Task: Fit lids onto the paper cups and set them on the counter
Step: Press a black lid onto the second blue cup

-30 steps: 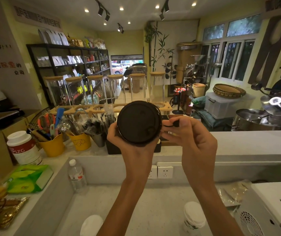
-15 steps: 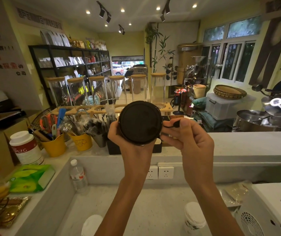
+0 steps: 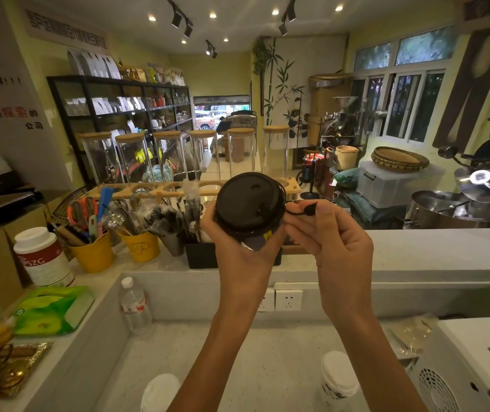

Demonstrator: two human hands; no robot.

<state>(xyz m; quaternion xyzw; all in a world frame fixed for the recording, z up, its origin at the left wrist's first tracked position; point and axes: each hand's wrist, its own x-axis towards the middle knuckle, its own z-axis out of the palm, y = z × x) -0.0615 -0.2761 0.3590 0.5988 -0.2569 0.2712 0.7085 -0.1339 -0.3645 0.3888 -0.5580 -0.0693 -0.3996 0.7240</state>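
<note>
Above the near counter (image 3: 237,352), your left hand (image 3: 243,263) grips the cup (image 3: 254,240), its lid (image 3: 249,200) tilted toward you, while your right hand (image 3: 338,242) pinches the plug (image 3: 307,210) just right of the rim.

The raised grey stone bench (image 3: 416,251) lies bare to the right of the hands, open for a pass. To the left, yellow plastic tubs of utensils (image 3: 141,245) and a black rectangular holder (image 3: 200,254) crowd it. Below, two white-lidded paper cups (image 3: 337,374) and a clear plastic water bottle (image 3: 135,306) flank a clear middle strip.
</note>
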